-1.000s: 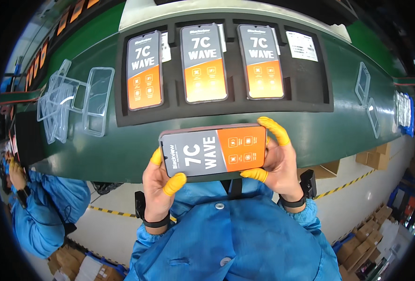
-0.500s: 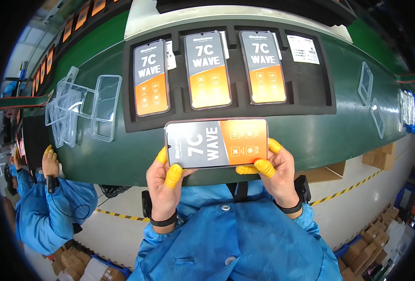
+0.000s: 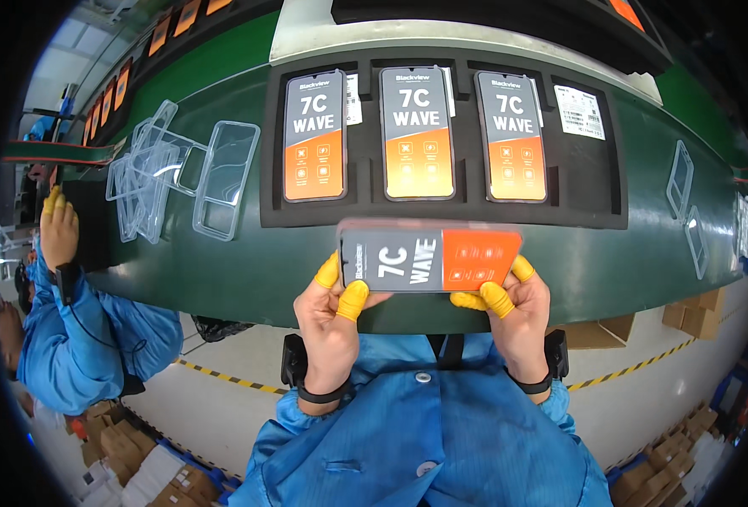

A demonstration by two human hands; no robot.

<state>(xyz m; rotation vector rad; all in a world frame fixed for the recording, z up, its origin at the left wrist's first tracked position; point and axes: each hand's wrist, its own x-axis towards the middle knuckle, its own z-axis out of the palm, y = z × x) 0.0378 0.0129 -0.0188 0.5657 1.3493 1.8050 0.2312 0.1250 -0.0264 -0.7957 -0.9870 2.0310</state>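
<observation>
Between my two hands I hold a smartphone (image 3: 416, 260) sideways, its grey and orange front turned up, above the near edge of the green work surface. My left hand (image 3: 330, 317) grips its left end and my right hand (image 3: 513, 308) its right end, with yellow finger cots on thumbs and fingertips. Just beyond lies a black foam tray (image 3: 357, 215). Three similar phones stand in its slots: a left one (image 3: 315, 139), a middle one (image 3: 418, 135) and a right one (image 3: 511, 139). The rightmost slot holds a white label (image 3: 579, 111) and no phone.
Clear plastic phone cases (image 3: 226, 182) lie heaped on the left, and two more clear cases (image 3: 680, 179) sit far right. A co-worker's hand (image 3: 59, 226) is at the left. Cardboard boxes (image 3: 598, 331) stand below the right edge. Another tray with phones runs along the far left.
The view has shifted, so the tray and cases appear farther right. The phone in my hands has tilted, and its glare has gone. Both hands keep their hold.
</observation>
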